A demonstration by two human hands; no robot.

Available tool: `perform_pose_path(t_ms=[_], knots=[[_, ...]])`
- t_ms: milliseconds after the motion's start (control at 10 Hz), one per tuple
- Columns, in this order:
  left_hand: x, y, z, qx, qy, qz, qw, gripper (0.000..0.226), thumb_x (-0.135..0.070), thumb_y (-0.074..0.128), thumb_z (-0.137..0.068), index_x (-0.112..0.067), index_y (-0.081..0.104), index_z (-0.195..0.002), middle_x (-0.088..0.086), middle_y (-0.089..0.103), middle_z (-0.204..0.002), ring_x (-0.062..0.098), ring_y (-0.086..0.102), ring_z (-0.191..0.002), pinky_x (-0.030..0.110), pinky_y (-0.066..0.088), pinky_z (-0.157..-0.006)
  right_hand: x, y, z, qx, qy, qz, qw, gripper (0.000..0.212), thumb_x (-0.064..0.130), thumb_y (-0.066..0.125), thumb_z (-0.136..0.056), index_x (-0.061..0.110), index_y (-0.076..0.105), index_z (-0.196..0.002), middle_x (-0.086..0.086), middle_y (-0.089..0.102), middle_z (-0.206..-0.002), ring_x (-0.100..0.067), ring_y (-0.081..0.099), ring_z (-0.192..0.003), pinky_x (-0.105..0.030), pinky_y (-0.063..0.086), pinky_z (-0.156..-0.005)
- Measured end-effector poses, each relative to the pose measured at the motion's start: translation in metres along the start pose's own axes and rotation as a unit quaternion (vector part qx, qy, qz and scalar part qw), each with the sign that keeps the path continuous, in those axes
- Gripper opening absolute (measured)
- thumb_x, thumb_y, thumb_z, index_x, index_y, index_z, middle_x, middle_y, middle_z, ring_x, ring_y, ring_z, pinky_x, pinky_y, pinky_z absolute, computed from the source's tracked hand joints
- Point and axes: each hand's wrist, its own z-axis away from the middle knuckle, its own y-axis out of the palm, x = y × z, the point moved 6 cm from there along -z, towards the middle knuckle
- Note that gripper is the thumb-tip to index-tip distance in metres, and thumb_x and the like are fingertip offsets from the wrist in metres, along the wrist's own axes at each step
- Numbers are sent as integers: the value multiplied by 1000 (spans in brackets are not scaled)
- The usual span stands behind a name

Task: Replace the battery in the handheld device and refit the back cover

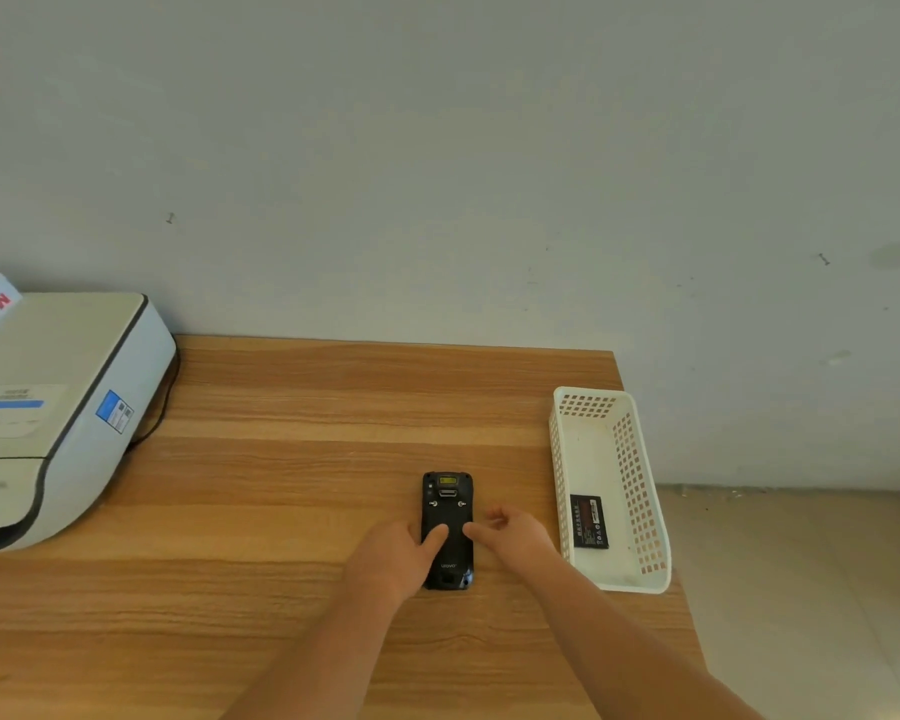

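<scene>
The black handheld device lies face down on the wooden table, its back cover on, with two screws near the top. My left hand rests at its left side with the thumb pressing on the back cover. My right hand is at its right side, thumb tip touching the cover's right edge, the other fingers curled loosely and holding nothing. A black battery lies in the white plastic basket to the right.
A large white printer stands at the table's left, with a cable behind it and a box at its far corner. The basket sits close to the table's right edge. A grey wall rises behind the table.
</scene>
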Motion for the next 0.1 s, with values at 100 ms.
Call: perform_pose_path(t_ms=[100], knots=[[-16, -23, 6, 16, 24, 38, 999, 46, -61, 46, -92, -21, 62, -78, -4, 61, -72, 11, 56, -65, 30, 51, -68, 16, -25, 28, 12, -30, 17, 999, 66, 53, 67, -84, 23, 47, -139, 1, 55, -135, -18, 53, -121, -33, 43, -96]])
